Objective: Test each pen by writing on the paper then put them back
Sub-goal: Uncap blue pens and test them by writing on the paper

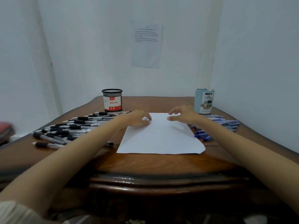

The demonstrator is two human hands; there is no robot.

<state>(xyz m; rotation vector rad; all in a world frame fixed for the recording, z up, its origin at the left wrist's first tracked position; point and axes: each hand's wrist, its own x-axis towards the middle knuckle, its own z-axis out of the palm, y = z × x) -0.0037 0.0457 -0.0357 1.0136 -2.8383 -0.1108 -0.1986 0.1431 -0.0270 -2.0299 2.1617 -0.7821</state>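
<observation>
We see the paper (160,138) lying flat on the bench (145,164), flanked by black pens (72,126) on the left and blue pens (216,125) on the right. All lie crosswise, long axes left to right, partly hidden by our forearms, with a mesh cup (112,101) and a pale blue organiser (204,102) upright behind them. Our left grip (139,118) sits bent-fingered on the paper's far left corner, pinching or not we cannot tell; our right grip (182,115) hovers released, fingers spread, over the far right corner.
</observation>
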